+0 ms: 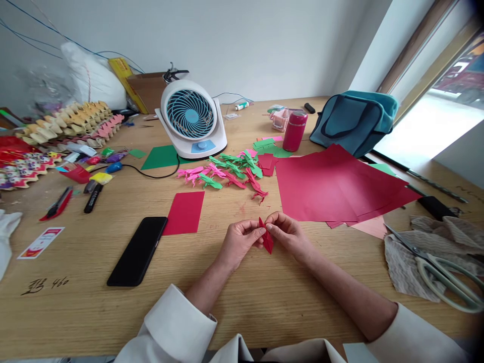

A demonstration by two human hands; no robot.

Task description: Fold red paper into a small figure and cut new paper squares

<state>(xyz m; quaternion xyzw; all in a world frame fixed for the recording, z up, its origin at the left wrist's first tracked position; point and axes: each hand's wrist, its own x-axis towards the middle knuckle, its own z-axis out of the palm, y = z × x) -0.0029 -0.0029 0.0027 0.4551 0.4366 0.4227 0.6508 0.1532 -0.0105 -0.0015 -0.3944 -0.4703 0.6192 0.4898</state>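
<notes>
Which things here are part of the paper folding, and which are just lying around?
In the job: left hand, right hand, folded red piece between them, red sheets, small red sheet, pile of folded figures.
Lying about: phone, fan, scissors, red bottle, teal bag, marker.

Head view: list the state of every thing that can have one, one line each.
folded red paper, partly folded, pinched by both hands
left hand, closed on the paper's left edge
right hand, closed on its top
phone, lying flat, screen dark
fan, upright; running or not, cannot tell
red bottle, upright, lid on
scissors, shut, lying on the cloth
red sheets, flat, unfolded, overlapping
</notes>
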